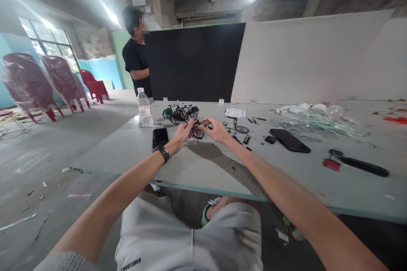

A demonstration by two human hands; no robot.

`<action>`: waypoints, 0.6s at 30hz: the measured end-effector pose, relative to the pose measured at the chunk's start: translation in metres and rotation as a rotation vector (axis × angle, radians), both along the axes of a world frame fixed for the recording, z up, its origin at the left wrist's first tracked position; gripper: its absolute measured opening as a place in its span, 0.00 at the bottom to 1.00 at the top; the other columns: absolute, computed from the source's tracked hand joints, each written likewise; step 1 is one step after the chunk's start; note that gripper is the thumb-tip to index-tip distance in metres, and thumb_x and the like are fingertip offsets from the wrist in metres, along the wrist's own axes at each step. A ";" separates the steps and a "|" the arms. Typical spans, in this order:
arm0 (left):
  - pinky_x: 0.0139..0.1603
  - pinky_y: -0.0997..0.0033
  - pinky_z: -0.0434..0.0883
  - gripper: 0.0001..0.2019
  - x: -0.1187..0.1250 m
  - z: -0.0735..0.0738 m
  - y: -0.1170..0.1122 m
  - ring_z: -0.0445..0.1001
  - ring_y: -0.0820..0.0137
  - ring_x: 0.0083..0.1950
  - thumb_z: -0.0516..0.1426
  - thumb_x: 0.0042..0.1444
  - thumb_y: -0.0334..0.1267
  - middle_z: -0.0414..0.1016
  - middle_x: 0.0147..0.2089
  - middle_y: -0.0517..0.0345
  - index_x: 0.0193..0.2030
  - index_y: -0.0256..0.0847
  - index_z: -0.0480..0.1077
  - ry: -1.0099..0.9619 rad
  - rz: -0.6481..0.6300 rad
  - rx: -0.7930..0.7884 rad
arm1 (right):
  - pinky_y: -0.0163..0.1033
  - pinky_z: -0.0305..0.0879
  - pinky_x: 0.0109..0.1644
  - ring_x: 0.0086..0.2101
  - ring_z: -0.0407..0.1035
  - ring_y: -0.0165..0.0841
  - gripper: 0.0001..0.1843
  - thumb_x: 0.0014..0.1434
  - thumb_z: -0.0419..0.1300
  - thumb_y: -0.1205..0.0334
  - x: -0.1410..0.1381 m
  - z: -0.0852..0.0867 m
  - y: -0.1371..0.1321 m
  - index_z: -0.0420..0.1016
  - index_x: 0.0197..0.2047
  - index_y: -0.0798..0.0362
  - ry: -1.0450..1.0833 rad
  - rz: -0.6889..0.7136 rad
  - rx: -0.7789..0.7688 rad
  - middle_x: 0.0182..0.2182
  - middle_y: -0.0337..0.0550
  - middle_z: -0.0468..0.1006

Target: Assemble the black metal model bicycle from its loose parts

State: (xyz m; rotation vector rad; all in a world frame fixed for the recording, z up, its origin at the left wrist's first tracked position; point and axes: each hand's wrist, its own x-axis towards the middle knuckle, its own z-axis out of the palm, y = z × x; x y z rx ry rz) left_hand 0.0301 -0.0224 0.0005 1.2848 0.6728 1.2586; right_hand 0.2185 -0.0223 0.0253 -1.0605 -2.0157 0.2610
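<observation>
My left hand (182, 132) and my right hand (216, 130) both pinch a small dark wire model bicycle (197, 132) above the grey tabletop (210, 169), and my fingers hide part of it. Just beyond stand two finished-looking miniature bicycles (181, 112), one with green parts. A black smartphone (160, 138) lies face up near my left hand, which has a black watch (163, 153) on its wrist. Small black parts and tools (238, 133) are scattered to the right of my right hand.
A water bottle (145, 109) stands at the table's far left. To the right lie a second phone (290, 140), a printed sheet (235, 112), clear plastic packaging (318, 123) and a black-handled tool (362, 166). A person (136, 55) stands beyond the table. Plastic-wrapped red chairs (28, 84) line the left.
</observation>
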 end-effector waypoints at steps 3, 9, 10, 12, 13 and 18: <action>0.31 0.75 0.71 0.31 -0.001 -0.002 0.002 0.77 0.71 0.32 0.57 0.61 0.65 0.82 0.38 0.47 0.44 0.34 0.79 -0.001 0.012 -0.001 | 0.41 0.66 0.39 0.35 0.75 0.39 0.28 0.61 0.63 0.36 0.001 0.000 -0.001 0.75 0.51 0.51 0.022 0.014 -0.038 0.38 0.48 0.82; 0.33 0.75 0.71 0.31 -0.001 0.000 0.002 0.76 0.71 0.34 0.55 0.62 0.65 0.82 0.39 0.50 0.50 0.37 0.80 -0.010 -0.033 0.044 | 0.40 0.64 0.38 0.39 0.74 0.40 0.26 0.62 0.63 0.42 -0.001 0.001 -0.005 0.72 0.56 0.49 0.045 0.022 -0.073 0.40 0.44 0.80; 0.34 0.75 0.72 0.31 -0.001 0.001 0.001 0.76 0.71 0.34 0.55 0.62 0.65 0.82 0.39 0.50 0.51 0.37 0.80 -0.009 -0.037 0.052 | 0.39 0.63 0.38 0.39 0.74 0.39 0.26 0.62 0.64 0.42 -0.001 0.000 -0.005 0.72 0.56 0.48 0.043 0.029 -0.075 0.40 0.44 0.80; 0.35 0.75 0.72 0.31 -0.002 0.003 -0.001 0.76 0.71 0.35 0.54 0.63 0.64 0.81 0.39 0.50 0.50 0.37 0.80 0.002 -0.039 0.056 | 0.39 0.63 0.38 0.38 0.73 0.38 0.26 0.62 0.63 0.43 -0.001 -0.001 -0.005 0.71 0.58 0.49 0.037 0.040 -0.075 0.40 0.44 0.80; 0.35 0.75 0.72 0.32 -0.002 0.003 -0.002 0.76 0.71 0.35 0.53 0.63 0.65 0.81 0.38 0.49 0.49 0.36 0.80 0.012 -0.042 0.051 | 0.39 0.63 0.37 0.37 0.73 0.38 0.27 0.62 0.63 0.44 -0.001 -0.001 -0.005 0.70 0.59 0.49 0.032 0.042 -0.073 0.40 0.44 0.79; 0.37 0.73 0.72 0.37 -0.003 -0.001 -0.003 0.76 0.70 0.33 0.49 0.62 0.70 0.81 0.36 0.47 0.42 0.34 0.81 0.078 -0.135 0.039 | 0.40 0.66 0.37 0.36 0.73 0.38 0.26 0.65 0.60 0.46 -0.002 0.008 -0.012 0.71 0.61 0.50 -0.058 0.112 -0.071 0.39 0.45 0.79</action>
